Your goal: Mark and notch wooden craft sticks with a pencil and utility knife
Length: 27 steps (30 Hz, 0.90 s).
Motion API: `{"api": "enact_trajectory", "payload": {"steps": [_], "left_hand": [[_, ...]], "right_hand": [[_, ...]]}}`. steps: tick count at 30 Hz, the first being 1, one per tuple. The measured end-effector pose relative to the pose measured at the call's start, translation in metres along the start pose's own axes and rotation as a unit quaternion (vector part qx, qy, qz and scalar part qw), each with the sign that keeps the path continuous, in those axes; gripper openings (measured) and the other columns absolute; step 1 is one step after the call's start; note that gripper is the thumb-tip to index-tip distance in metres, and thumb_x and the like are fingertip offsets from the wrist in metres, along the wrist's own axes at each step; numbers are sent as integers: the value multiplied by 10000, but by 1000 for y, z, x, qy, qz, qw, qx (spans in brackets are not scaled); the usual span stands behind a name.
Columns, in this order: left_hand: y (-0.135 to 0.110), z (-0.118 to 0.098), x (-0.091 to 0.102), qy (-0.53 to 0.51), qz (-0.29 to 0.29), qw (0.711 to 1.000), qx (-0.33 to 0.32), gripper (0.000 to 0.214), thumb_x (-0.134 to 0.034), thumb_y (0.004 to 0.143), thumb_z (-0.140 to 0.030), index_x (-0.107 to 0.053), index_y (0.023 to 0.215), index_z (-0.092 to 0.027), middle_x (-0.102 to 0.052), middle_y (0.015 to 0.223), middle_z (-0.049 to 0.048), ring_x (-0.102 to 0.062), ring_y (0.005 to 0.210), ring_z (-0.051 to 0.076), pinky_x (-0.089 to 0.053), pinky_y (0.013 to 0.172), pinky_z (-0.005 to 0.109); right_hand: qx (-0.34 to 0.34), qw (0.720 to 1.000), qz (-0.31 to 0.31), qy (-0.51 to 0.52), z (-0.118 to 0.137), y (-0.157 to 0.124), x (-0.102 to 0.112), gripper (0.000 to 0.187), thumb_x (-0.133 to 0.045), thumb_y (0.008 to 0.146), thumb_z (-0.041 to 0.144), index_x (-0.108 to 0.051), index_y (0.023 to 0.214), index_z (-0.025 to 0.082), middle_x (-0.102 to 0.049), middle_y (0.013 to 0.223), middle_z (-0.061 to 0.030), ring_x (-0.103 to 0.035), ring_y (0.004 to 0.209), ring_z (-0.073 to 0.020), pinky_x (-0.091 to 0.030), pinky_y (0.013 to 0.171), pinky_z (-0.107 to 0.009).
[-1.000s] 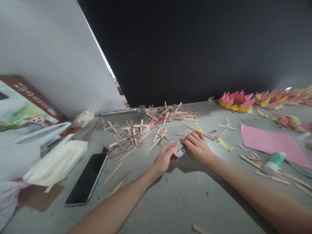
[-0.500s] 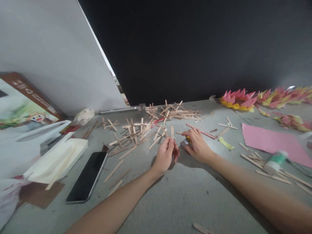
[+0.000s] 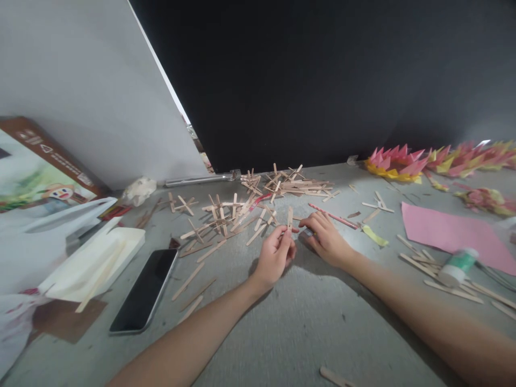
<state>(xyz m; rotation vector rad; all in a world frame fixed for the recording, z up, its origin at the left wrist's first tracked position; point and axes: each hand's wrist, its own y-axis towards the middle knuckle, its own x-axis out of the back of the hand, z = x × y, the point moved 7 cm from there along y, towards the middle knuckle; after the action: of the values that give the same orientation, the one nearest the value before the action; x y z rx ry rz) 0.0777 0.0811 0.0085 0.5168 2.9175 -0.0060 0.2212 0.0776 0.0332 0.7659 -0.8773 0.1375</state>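
Note:
My left hand (image 3: 275, 255) pinches a short wooden craft stick (image 3: 289, 217) and holds it upright above the grey table (image 3: 290, 328). My right hand (image 3: 325, 238) rests on the table just to the right of it, fingers curled over something small that I cannot make out. Beyond both hands lies a heap of wooden sticks (image 3: 258, 201), many glued into crosses. A pink pencil (image 3: 332, 215) lies just behind my right hand.
A black phone (image 3: 144, 291) and a white tray (image 3: 93, 263) lie at the left, with a printed box (image 3: 36, 169) behind. At the right are a pink paper sheet (image 3: 455, 234), a glue bottle (image 3: 455, 267), loose sticks and folded pink-yellow paper shapes (image 3: 397, 160). A black panel (image 3: 322, 75) stands behind.
My hands were together on a small grey-white piece with a stick. They have parted: the left has raised a stick upright, and the right has lowered onto the table.

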Motion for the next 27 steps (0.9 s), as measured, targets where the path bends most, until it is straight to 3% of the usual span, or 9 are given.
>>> {"api": "enact_trajectory", "payload": {"steps": [6,11,15,20,27], "left_hand": [[0,0,0,-15,4,1000,-7,438,-602,955,-633,-555,949,-197,-416,544,-89,-337,429,68,-257,418,181],[3,6,-1,-47,25,999,8,468,-609,946,-649,-475,849,-211,-316,554,-106,-271,446,61,-230,427,178],[2,7,-2,-34,35,999,10,458,-604,949,-648,-479,868,-214,-288,554,-112,-253,441,62,-214,425,183],[0,9,-7,-19,63,998,8,443,-608,955,-626,-491,887,-204,-390,611,-83,-312,471,59,-231,443,191],[-1,10,-11,-49,95,994,-7,404,-610,976,-583,-506,902,-199,-307,624,-91,-241,495,62,-210,458,197]], "right_hand": [[-16,1000,3,22,-2,-1,0,160,-445,1043,268,-551,1158,233,-627,1048,-100,-552,980,-277,-430,887,-439],[7,998,26,63,4,-2,-1,450,-217,1106,495,-555,1229,226,-601,1057,-112,-531,965,-274,-429,894,-450],[15,998,56,36,6,0,-3,597,-129,1086,572,-617,1145,233,-577,1003,-99,-514,966,-269,-408,905,-452],[1,998,38,41,1,2,-1,623,-116,1074,600,-619,1092,233,-597,1006,-95,-515,971,-263,-406,935,-461],[-9,998,40,54,-2,1,-3,622,-105,1064,622,-597,1050,241,-589,992,-83,-521,974,-261,-388,973,-472]]}}
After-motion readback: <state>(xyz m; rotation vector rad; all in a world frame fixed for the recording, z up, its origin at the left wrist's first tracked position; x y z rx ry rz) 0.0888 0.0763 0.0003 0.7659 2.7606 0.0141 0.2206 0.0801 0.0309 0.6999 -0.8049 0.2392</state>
